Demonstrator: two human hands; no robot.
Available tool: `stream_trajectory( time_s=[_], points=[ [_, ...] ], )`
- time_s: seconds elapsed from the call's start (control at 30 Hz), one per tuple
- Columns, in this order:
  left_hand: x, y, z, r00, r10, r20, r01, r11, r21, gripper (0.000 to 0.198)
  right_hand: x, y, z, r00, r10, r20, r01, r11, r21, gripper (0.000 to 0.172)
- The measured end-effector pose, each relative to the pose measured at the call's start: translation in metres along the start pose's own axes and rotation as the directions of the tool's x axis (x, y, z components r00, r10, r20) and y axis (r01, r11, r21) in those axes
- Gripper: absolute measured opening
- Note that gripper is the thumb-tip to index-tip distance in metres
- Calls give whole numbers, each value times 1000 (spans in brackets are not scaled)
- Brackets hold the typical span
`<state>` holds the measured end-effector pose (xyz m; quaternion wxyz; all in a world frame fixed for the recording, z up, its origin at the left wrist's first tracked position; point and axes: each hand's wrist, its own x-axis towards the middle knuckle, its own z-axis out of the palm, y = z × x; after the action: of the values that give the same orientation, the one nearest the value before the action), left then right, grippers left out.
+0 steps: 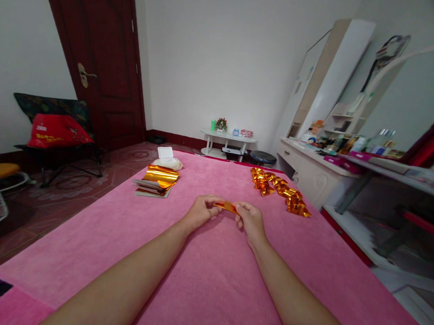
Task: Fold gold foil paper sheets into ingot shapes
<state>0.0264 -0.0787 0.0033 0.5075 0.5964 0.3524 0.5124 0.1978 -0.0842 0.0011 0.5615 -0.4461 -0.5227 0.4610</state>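
A folded strip of shiny gold foil paper point(226, 206) is stretched between my two hands, a little above the pink cloth. At its left end my left hand point(202, 211) pinches it between thumb and fingers. The right end is gripped by my right hand point(250, 220), thumb on top. A stack of gold foil sheets point(159, 178) with greyish undersides lies to the left, farther from me. On the right, folded gold foil pieces point(280, 190) lie in rows.
The pink cloth point(187, 282) covers the surface before me. Behind the foil stack sits a white packet point(168, 159) with a raised lid. A dressing table point(320, 168) crowded with bottles stands to the right, and a low white stand point(228, 136) is by the wall.
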Motion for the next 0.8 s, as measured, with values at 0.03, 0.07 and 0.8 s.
stream_trajectory(
  time_s=[0.03,0.07,0.8],
  points=[
    [0,0,0,1000,-31,-4,31,999,-33,31,0,0,1,1000,-6,4,6,1000,-13,32],
    [0,-1,1,999,-52,-10,51,997,-56,31,-1,0,1,1000,-13,9,13,1000,-25,32],
    [2,-6,6,978,-95,-184,107,993,52,28,-8,-2,10,986,-163,40,168,957,-236,28]
  ],
)
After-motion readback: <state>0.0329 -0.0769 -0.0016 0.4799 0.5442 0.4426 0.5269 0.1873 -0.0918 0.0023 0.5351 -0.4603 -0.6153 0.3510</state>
